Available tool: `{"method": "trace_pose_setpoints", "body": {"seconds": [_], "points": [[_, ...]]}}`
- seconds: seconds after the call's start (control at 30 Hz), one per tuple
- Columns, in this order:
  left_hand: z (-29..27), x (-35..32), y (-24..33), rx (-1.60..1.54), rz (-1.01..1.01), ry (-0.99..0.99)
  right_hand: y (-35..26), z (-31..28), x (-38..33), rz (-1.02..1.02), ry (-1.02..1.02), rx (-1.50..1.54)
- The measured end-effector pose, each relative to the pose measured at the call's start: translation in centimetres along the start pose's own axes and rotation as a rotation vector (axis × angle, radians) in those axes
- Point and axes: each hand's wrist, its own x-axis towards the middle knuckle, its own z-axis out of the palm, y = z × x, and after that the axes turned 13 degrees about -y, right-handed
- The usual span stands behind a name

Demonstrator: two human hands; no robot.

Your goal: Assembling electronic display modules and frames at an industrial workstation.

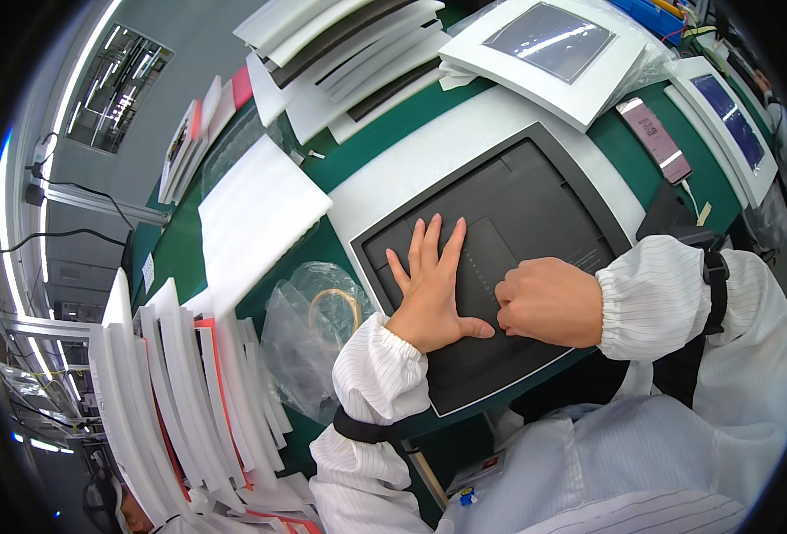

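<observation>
A black rectangular panel [523, 187] with a raised rim and a thin white edge lies on a white foam sheet [451, 142], its near edge close to the table's front. Spread flat on the panel's left half is my left hand [429, 303], fingers apart and thumb pointing right. My right hand [549, 303] is closed and rests on the panel just right of that thumb. Its fingers curl under, so whatever they may grip is hidden. Faint lettering and a square outline show on the panel between and beyond my hands.
White foam sheets are stacked at the far side [358, 62] and at the left [189, 392]. Clear plastic bags and a tape roll [334, 311] lie left of the panel. A framed screen [549, 44], a phone with a cable [654, 141] and another screen unit [730, 125] stand far right.
</observation>
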Motion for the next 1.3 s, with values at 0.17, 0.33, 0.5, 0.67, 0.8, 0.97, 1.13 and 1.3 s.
{"method": "trace_pose_setpoints", "body": {"seconds": [0.17,0.33,0.5,0.67,0.8,0.97,1.13,1.3], "points": [[0.5,0.8,-0.2,0.0,0.047,0.051,-1.2,-1.7,0.0,0.021,-0.186,-0.214],[0.5,0.0,-0.7,0.013,0.029,0.062,-2.2,0.2,1.2,-0.089,-0.037,-0.309],[0.1,0.0,-0.4,-0.002,0.035,-0.02,-1.9,1.3,1.0,-0.129,-0.029,-0.34],[-0.2,0.2,-0.2,0.018,0.048,-0.042,-1.9,1.2,0.8,-0.164,-0.018,-0.333],[-0.4,0.2,0.1,0.013,0.059,-0.071,-2.1,0.7,0.5,-0.18,-0.044,-0.306],[-0.3,0.1,-0.1,0.013,0.039,-0.088,-2.2,1.1,0.6,-0.171,0.024,-0.296],[-0.2,0.4,-0.6,0.027,0.058,-0.095,-2.0,1.4,0.9,-0.153,0.098,-0.323],[-0.1,0.3,-0.7,0.034,0.045,-0.088,-2.6,0.9,0.5,-0.083,0.091,-0.342]]}}
